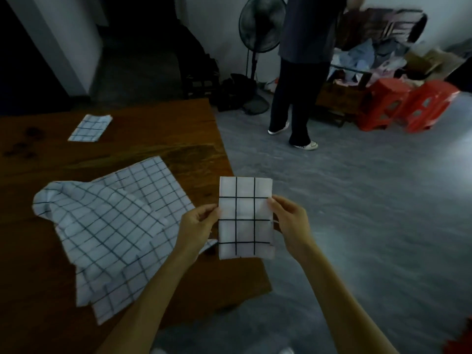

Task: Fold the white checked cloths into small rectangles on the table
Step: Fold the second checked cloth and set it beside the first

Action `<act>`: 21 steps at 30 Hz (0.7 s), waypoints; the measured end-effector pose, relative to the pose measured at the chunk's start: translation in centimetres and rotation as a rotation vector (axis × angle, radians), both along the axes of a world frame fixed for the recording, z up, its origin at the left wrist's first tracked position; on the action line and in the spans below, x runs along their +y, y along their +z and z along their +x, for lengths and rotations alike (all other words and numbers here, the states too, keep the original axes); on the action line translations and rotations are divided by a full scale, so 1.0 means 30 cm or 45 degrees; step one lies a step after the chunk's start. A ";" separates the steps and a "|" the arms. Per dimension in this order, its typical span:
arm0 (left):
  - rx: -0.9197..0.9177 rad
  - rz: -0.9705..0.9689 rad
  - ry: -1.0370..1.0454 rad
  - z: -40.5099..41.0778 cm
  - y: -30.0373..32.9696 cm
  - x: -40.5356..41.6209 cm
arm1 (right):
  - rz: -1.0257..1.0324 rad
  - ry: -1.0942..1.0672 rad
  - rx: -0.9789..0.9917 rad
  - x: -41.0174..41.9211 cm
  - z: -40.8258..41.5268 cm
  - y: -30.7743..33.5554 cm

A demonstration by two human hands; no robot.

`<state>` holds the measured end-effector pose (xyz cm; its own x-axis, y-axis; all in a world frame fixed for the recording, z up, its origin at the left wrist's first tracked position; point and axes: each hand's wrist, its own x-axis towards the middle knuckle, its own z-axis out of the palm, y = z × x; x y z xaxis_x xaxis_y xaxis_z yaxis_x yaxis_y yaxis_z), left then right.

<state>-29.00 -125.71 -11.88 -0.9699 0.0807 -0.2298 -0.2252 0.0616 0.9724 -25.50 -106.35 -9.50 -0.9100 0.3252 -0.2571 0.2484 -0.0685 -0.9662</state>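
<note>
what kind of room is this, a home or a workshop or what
Probably a lived-in home room used partly for storage, though I can't be sure. A brown wooden table stands on a grey floor, a black pedestal fan stands by the wall, and red plastic stools sit before a heap of clothes.

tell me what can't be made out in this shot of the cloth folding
Head view only:
- Back of the folded cloth and its layer count: hidden by its own front face.
- Fingers of the left hand and right hand behind that cloth: covered by it.
- Unfolded cloths: how many overlap is unclear.
- Far folded cloth: too small and dim to judge neatness.
- Standing person: cut off by the top edge.
</note>
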 end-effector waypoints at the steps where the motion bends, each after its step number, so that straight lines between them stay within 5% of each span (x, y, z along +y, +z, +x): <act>1: -0.007 -0.034 -0.016 0.019 -0.005 0.086 | -0.005 -0.005 -0.010 0.086 0.019 -0.007; 10: -0.021 -0.101 -0.154 0.069 0.067 0.755 | -0.031 -0.153 -0.045 0.707 0.142 0.016; 21: -0.079 0.010 -0.152 -0.269 -0.023 1.104 | -0.060 -0.096 -0.065 1.033 -0.125 -0.054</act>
<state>-37.07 -92.60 -12.58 -0.9372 0.1971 -0.2877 -0.2761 0.0844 0.9574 -29.25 -75.35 -11.13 -0.8687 0.3790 -0.3190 0.2896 -0.1340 -0.9477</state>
